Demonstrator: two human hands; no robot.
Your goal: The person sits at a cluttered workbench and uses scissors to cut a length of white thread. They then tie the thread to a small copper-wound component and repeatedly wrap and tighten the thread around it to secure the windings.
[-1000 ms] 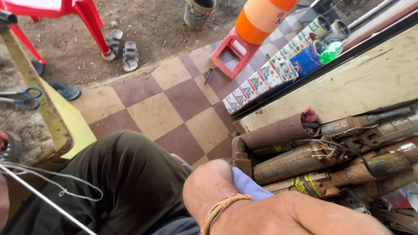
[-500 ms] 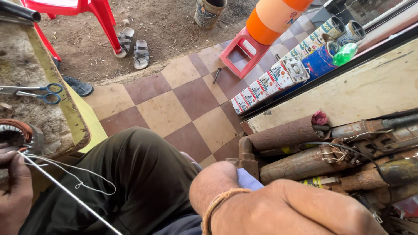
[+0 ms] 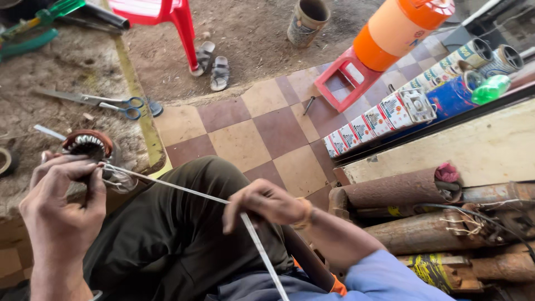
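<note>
White strip (image 3: 184, 191) runs taut between both hands, left fingers (image 3: 83, 173) and right fingers (image 3: 239, 214) clamped on it.

Right hand (image 3: 267, 203) has come up to grip the white strip (image 3: 184, 191); left hand (image 3: 64, 189) now holds the stator (image 3: 89, 147).

I see an open-fronted repair workshop at the edge of a dirt yard. A worn table (image 3: 67, 72) carries scissors (image 3: 106, 102), green-handled pliers (image 3: 33, 25) and a wound motor stator (image 3: 88, 146). Rusty cylindrical pump bodies (image 3: 390, 192) lie stacked at my right beside a plank. The checkered tile floor (image 3: 262, 128) meets bare earth, where I see a red plastic chair (image 3: 161, 17), a pair of sandals (image 3: 213, 64), an orange water cooler (image 3: 401, 25) on a red stool (image 3: 340, 78), and a row of labelled tins (image 3: 384, 114).
</note>
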